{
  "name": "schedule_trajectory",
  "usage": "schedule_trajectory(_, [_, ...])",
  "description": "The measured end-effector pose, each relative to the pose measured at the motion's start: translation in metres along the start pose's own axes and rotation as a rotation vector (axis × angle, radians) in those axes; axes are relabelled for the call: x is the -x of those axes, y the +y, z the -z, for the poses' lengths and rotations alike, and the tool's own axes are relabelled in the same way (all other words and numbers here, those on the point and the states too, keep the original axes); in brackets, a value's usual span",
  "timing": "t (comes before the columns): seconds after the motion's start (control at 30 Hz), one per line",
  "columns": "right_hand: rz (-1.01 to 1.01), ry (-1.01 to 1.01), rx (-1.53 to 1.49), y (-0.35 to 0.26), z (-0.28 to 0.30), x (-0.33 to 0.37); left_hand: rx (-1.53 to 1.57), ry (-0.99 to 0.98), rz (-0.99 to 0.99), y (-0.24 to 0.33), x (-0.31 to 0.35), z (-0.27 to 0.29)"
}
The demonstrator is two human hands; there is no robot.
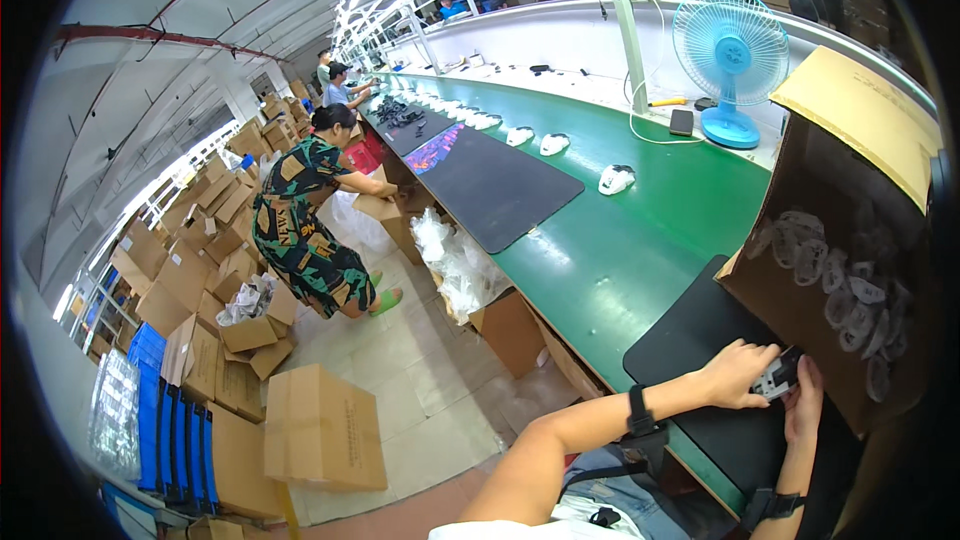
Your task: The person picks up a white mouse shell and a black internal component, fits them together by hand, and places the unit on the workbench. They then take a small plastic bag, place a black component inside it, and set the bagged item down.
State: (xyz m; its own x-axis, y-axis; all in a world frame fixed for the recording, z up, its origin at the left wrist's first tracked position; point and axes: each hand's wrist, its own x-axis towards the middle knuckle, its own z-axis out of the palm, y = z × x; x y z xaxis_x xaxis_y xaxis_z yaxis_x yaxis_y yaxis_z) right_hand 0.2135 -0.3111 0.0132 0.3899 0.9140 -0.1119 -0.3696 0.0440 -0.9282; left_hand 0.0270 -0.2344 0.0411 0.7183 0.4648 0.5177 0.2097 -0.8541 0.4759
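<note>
Over a black mat [690, 325] at the near right, my left hand [742, 376] and my right hand [803, 406] are closed on one small grey and black plastic part [775, 376]. The left fingers grip it from the left, and the right fingers and thumb hold its right side. Its exact kind is partly hidden by the fingers. Just beyond stands an open carton [745, 275] with several clear, whitish plastic pieces [835, 280] inside. Farther up the green belt [600, 260] lies a white and black mouse-shaped shell [616, 179], with a row of similar ones behind it.
A blue fan [732, 55] stands on the ledge behind the belt. Another mat [500, 185] lies farther left. A person in patterned clothes [305, 210] bends over a carton [390, 215] beside the belt; more people work beyond. Cartons [322, 430] crowd the left floor.
</note>
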Motion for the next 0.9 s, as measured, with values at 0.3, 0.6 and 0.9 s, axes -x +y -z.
schedule_trajectory(0.3, [0.014,-0.256,0.415,-0.01,-0.034,0.009,-0.004,0.297,0.514,-0.051,0.059,0.108])
schedule_trajectory(0.6, [0.01,-0.33,0.415,-0.003,-0.033,0.01,-0.368,0.341,0.77,-0.241,-0.028,0.119])
schedule_trajectory(0.9, [0.032,-0.353,0.44,-0.019,-0.029,0.01,-0.535,0.25,0.493,-0.237,-0.019,0.061])
